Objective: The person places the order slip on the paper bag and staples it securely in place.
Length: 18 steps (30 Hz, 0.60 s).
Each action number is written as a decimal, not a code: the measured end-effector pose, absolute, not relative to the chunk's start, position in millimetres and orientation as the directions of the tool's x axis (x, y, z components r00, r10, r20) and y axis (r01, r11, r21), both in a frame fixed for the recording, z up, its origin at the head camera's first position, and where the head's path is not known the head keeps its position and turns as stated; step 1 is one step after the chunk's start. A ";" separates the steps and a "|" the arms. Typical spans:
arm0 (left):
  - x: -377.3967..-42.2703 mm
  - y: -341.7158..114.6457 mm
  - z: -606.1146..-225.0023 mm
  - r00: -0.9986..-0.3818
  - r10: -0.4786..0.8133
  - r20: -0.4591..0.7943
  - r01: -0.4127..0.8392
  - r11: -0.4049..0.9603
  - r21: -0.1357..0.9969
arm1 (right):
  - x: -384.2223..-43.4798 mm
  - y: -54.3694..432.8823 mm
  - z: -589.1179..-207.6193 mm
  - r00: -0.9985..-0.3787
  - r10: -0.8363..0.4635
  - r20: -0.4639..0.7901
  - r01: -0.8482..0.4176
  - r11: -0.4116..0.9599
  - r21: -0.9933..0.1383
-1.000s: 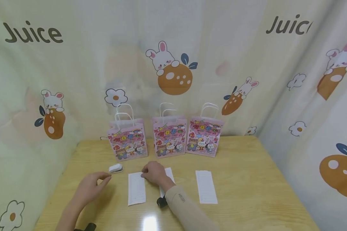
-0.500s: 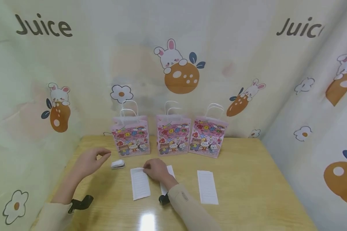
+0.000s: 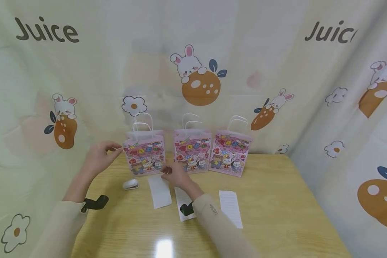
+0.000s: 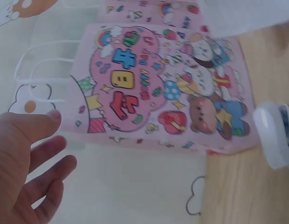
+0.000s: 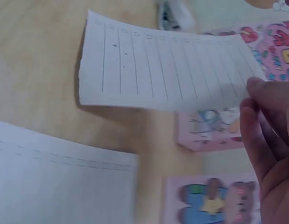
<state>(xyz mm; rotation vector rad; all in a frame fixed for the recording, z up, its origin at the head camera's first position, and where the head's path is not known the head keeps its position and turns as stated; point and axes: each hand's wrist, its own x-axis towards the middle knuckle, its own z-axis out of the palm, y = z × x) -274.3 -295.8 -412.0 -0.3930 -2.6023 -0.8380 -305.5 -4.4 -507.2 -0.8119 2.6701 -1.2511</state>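
Observation:
My right hand pinches the upper corner of a lined paper slip, raised off the table. My left hand hovers at the upper left edge of the left pink paper bag; in the left wrist view its thumb and fingers are apart, with nothing between them. The bag stands upright, printed with cartoon animals, its white handles up. A white stapler lies in front of it. Under my right forearm a second lined slip is partly hidden.
Two more matching bags, a middle bag and a right bag, stand along the back of the wooden table. A third slip lies to the right. A printed curtain hangs behind.
My right hand has lifted the left slip off the table and carried it toward the left bag. My left hand has moved up and forward to that bag's side.

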 end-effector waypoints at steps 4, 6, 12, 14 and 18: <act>-283.2 -293.5 -402.7 -0.888 0.114 0.445 0.355 0.787 0.505 | -318.0 -5.9 -482.2 -0.854 -0.480 0.202 -0.469 0.541 -0.698; -290.0 -291.9 -399.9 -0.891 0.117 0.438 0.352 0.788 0.505 | -322.4 -6.9 -468.8 -0.851 -0.467 0.240 -0.489 0.537 -0.688; -309.0 -290.1 -397.7 -0.927 0.177 0.331 0.343 0.757 0.556 | -330.1 -13.1 -437.0 -0.837 -0.479 0.265 -0.506 0.491 -0.709; -313.6 -289.1 -401.4 -0.934 0.191 0.303 0.338 0.747 0.572 | -330.5 -14.8 -432.4 -0.828 -0.487 0.279 -0.517 0.470 -0.715; -321.0 -283.4 -407.0 -0.948 0.199 0.246 0.313 0.709 0.631 | -331.7 -17.4 -424.1 -0.813 -0.488 0.316 -0.545 0.451 -0.707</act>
